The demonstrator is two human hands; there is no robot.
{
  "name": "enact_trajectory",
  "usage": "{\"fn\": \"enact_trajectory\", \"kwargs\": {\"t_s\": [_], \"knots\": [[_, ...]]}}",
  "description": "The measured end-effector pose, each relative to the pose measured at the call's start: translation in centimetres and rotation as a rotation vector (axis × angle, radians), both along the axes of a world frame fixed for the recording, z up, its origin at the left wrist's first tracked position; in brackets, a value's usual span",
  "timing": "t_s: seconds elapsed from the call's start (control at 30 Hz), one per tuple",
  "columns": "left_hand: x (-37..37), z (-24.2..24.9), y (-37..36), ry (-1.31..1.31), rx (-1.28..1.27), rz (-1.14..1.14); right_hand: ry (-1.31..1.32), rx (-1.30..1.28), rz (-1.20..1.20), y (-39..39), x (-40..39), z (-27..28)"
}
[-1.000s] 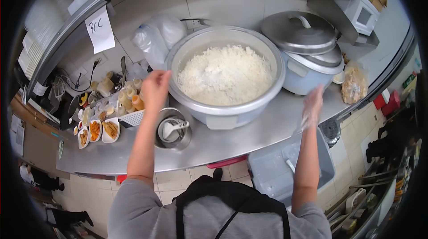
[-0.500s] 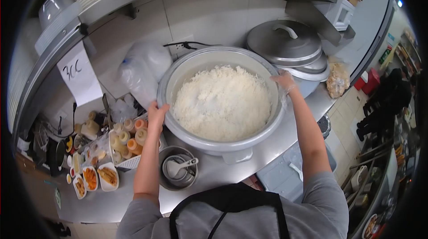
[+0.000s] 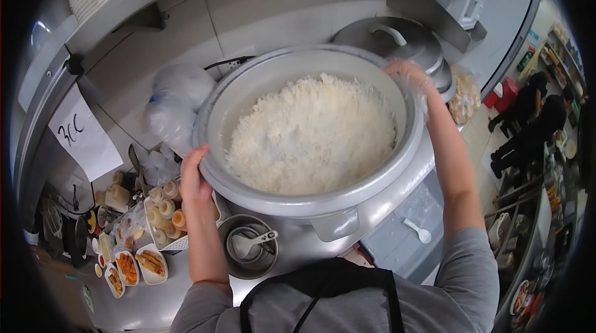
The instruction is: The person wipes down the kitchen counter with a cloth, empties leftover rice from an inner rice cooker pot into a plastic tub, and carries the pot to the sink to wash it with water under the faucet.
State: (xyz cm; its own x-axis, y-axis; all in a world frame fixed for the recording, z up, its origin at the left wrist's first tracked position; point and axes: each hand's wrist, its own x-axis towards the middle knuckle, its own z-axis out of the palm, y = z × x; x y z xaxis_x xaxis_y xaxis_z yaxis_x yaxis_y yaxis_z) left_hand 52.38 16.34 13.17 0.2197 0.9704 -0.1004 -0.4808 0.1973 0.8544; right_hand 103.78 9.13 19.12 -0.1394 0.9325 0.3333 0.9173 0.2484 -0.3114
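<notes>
A large round grey rice pot [image 3: 279, 204], full of white cooked rice [image 3: 310, 137], fills the middle of the head view, tilted a little toward me. My left hand [image 3: 196, 174] grips its left side, thumb at the rim and the other fingers partly hidden. On the far right of the rim, my right hand [image 3: 411, 77], in a clear plastic glove, is closed over the edge. A bracket-like tab [image 3: 335, 226] sticks out from the pot's near side. Below the pot stands a metal bowl [image 3: 273, 264] with smaller containers and a white scoop [image 3: 251, 243] in it.
Behind the pot sits a lidded pot [image 3: 413, 47], beside a bag of brownish food [image 3: 464, 97]. Sauce bottles in a white basket [image 3: 177, 244] and food trays [image 3: 151, 263] stand left. A grey bin lid [image 3: 397, 237] carries a white spoon [image 3: 419, 232]. Two people [image 3: 540, 118] stand far right.
The rice pot has come up and nearer to me, with both hands still on it, and looks bigger and more tilted. The spoon on the bin lid shows more fully.
</notes>
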Motion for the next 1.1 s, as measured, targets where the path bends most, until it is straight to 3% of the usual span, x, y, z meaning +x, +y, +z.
{"fn": "enact_trajectory", "kwargs": {"t_s": [0.03, 0.1, 0.2, 0.33, 0.37, 0.43, 0.5, 0.63, 0.7, 0.77, 0.83, 0.93, 1.03, 1.1], "knots": [[-0.1, -0.1, 0.1, -0.027, -0.030, -0.014, 0.008, -0.005, -0.009, -0.4, -0.6, 1.1], [0.5, 1.8, -0.9, -0.058, -0.047, -0.027, 1.013, -0.154, -0.317, -1.3, -2.7, 4.0], [1.4, 5.4, -2.0, -0.092, -0.031, -0.029, 1.260, -0.100, -0.481, -4.9, -6.7, 8.7], [3.5, 9.4, -2.5, -0.172, 0.003, -0.028, 1.320, 0.060, -0.558, -11.7, -9.4, 10.8], [4.2, 10.5, -2.7, -0.159, 0.016, -0.064, 1.061, 0.319, -0.344, -14.0, -9.4, 10.1], [5.4, 12.3, -3.2, -0.027, 0.002, -0.159, 0.773, 0.555, -0.176, -18.1, -8.0, 9.0], [6.6, 13.0, -2.5, 0.100, 0.000, -0.244, 0.113, 0.603, -0.140, -21.9, -3.8, 7.9], [12.0, 15.6, -4.8, 0.206, 0.423, -0.427, 0.651, 0.374, -0.752, -30.5, -3.4, 3.7], [15.5, 16.9, -7.7, 0.238, 0.568, -0.487, 0.970, 0.552, -0.728, -33.7, -4.6, -0.8], [19.5, 17.8, -10.9, 0.264, 0.723, -0.591, 1.033, 0.515, -0.796, -37.5, -4.4, -5.4], [23.3, 18.4, -13.9, 0.344, 0.822, -0.636, 0.975, 0.680, -1.192, -39.4, -3.7, -13.0], [29.0, 18.8, -19.2, 0.502, 1.025, -0.708, 1.116, 0.562, -1.208, -40.5, -5.5, -18.9], [35.1, 18.3, -24.5, 0.672, 1.191, -0.769, 1.030, 0.171, -1.200, -40.4, -2.6, -31.7], [38.1, 17.8, -28.4, 0.886, 1.274, -0.754, 1.107, 0.089, -1.079, -38.9, -1.2, -38.1]]}}
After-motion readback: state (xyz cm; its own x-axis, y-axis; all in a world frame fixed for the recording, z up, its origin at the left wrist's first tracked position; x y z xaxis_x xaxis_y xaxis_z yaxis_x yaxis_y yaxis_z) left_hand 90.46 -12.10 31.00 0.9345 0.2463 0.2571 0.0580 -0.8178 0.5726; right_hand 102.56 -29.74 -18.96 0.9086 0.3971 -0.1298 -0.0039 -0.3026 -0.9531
